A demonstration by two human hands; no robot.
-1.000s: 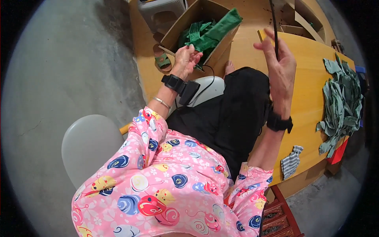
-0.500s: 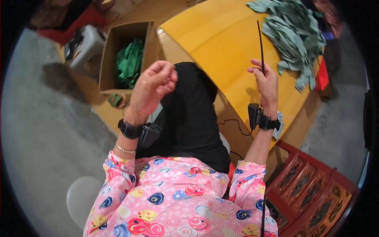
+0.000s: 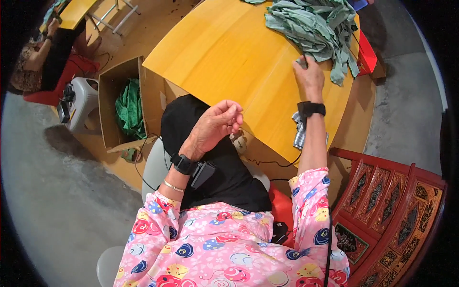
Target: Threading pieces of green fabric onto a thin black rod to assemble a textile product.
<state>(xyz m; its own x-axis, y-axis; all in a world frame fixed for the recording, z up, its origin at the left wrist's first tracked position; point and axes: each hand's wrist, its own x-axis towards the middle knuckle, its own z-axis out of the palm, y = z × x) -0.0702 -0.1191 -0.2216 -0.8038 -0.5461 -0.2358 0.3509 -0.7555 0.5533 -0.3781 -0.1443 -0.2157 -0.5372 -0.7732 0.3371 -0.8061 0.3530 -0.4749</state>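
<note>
1 pile of crumpled grey-green cloth strips (image 3: 313, 26), upper right of frame, on yellow wooden table (image 3: 215, 52). Right hand (image 3: 310, 81) at pile's lower edge, fingers curled, can't tell grip. Left hand (image 3: 215, 125) mid-frame, loosely half-open.

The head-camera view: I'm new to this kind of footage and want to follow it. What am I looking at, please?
There is no machine here, just a person's bare left hand and right hand. A wide fisheye camera worn on the head looks down at them, so straight edges bend toward the picture's rim. On the yellow wooden table lie a heap of green cloth pieces and a grey-striped cloth. The right hand is at the heap's near edge; whether it grips a piece is hard to tell. The left hand is half curled, with nothing visible in it.
</note>
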